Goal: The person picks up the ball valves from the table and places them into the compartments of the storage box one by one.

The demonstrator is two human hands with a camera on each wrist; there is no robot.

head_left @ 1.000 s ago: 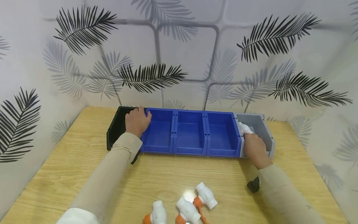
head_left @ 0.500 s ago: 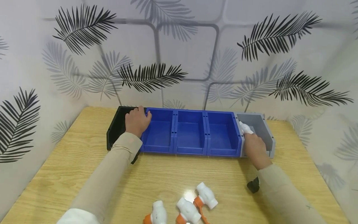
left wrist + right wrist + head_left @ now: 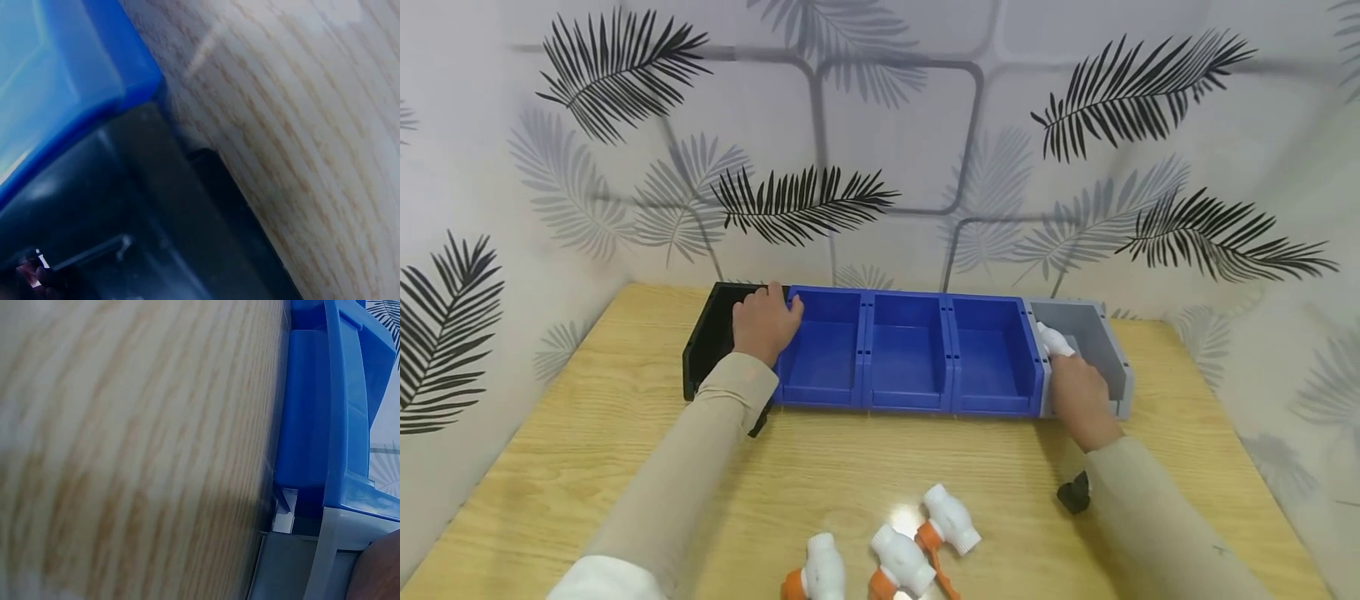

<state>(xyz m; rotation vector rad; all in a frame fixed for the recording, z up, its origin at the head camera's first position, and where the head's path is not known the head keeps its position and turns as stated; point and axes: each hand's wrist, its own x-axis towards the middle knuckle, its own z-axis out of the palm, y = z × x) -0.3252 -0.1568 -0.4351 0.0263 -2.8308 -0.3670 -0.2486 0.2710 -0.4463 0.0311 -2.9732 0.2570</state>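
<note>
Partly hidden valve (image 3: 1055,341), right hand (image 3: 1081,400), grey plastic bin (image 3: 1097,346)

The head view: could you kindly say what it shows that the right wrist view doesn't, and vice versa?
Only the head view shows the left hand, black bin and white fittings. Only the right wrist view shows a small bright patch low where blue meets grey. Both show the grey bin, blue bins, table, wall and right hand.

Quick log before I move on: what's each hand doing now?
Left hand: at the black bin; grip can't be told.
Right hand: holding a white fitting at the gray bin.
</note>
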